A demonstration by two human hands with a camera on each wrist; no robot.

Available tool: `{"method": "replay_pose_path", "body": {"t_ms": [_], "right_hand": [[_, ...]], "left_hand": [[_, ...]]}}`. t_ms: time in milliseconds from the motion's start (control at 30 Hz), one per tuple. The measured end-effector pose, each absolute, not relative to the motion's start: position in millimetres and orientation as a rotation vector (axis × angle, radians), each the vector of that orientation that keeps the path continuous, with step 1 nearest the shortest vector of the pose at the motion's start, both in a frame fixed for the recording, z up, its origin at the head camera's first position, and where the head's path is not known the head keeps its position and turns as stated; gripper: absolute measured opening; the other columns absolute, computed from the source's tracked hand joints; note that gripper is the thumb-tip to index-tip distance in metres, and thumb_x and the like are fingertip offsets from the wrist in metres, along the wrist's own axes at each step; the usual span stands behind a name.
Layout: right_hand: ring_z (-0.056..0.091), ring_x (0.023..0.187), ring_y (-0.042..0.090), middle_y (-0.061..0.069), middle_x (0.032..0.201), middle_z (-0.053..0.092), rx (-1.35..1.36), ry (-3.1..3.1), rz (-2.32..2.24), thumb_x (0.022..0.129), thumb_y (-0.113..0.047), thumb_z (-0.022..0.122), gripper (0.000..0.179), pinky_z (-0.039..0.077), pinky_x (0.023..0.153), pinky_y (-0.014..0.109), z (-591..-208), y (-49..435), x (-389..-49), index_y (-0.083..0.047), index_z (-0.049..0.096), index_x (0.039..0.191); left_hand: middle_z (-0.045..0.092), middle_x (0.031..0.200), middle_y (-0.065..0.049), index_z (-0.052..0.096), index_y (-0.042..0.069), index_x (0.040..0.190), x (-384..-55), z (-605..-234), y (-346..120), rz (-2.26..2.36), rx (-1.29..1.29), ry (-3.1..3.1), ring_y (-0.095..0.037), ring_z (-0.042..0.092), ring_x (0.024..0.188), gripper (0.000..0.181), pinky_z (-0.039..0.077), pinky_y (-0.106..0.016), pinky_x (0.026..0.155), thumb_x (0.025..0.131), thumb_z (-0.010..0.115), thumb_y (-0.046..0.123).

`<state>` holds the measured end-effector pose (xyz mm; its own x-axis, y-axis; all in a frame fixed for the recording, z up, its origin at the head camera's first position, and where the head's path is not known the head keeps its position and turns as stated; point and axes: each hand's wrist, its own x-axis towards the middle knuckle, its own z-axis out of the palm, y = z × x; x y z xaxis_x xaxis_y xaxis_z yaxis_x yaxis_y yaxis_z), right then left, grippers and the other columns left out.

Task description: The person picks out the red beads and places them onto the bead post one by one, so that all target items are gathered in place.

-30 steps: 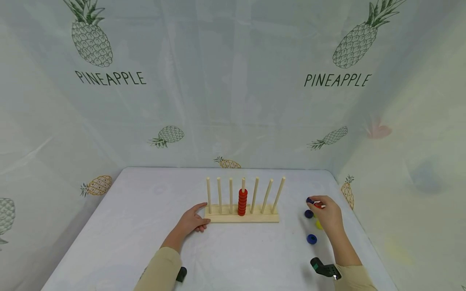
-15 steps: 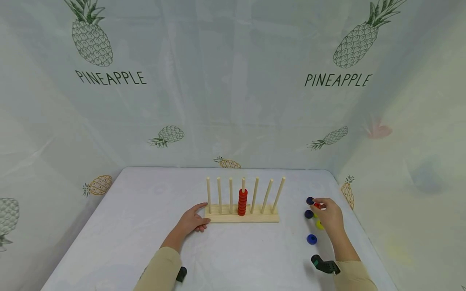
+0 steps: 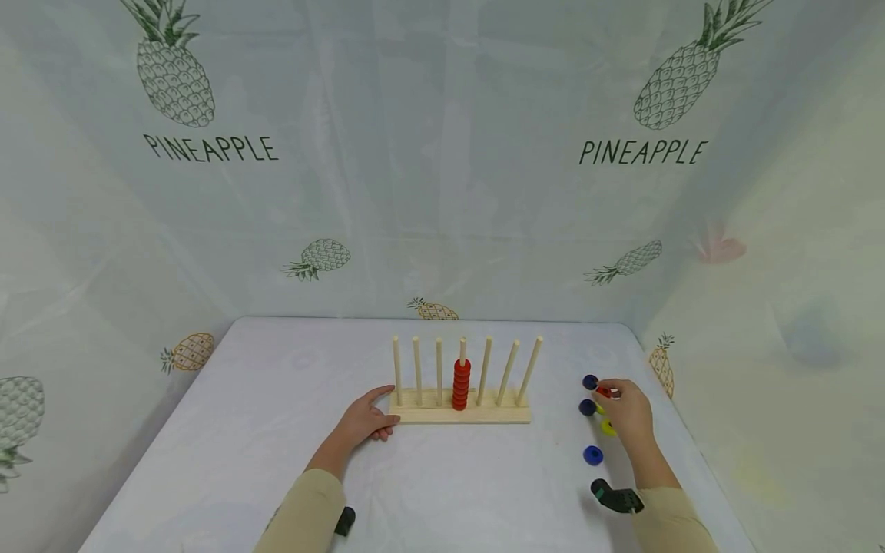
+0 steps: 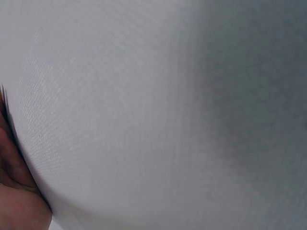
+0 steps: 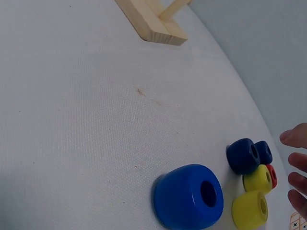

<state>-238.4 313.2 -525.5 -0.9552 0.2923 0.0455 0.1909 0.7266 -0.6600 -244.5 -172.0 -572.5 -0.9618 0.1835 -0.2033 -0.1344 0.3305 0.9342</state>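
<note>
The left hand (image 3: pixel 366 417) grips the left end of a wooden peg stand (image 3: pixel 491 415), index finger at the back corner and thumb at the front edge. Several upright pegs rise from the stand, and red beads (image 3: pixel 460 384) are stacked on the middle one. Off to the right, the right hand (image 3: pixel 631 408) reaches over loose beads, its thumb and index finger on either side of a red bead (image 3: pixel 604 392) in the head view. From the right wrist, the fingers (image 5: pixel 298 182) look spread, with a small gap to the red bead (image 5: pixel 272 176).
Around the right hand lie blue beads (image 3: pixel 592 455) and yellow beads (image 3: pixel 608 427) on the white tabletop (image 3: pixel 484 491). One blue bead (image 5: pixel 189 197) sits nearest the right wrist camera. Pineapple-printed cloth (image 3: pixel 442 192) hangs behind and beside the table.
The right hand has drawn back slightly, its fingertips moving off the far blue bead toward the red one. The left hand and stand have stayed put.
</note>
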Motion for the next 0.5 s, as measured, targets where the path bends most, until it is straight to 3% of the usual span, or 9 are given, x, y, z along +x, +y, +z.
{"method": "replay_pose_path", "body": {"t_ms": [500], "right_hand": [[0.048, 0.109, 0.045, 0.029, 0.119, 0.053, -0.451, -2.795, 1.051, 0.091, -0.015, 0.067, 0.032, 0.044, 0.09, 0.055, -539.5, 322.3, -248.9, 0.005, 0.065, 0.115]], "left_hand": [[0.066, 0.062, -0.007, 0.039, 0.003, 0.147, -244.4, -573.1, -172.1, 1.689, 0.058, 2.328, -0.012, 0.059, 0.047, 0.073, 0.046, -0.023, 0.045, 0.085, 0.076, 0.009]]}}
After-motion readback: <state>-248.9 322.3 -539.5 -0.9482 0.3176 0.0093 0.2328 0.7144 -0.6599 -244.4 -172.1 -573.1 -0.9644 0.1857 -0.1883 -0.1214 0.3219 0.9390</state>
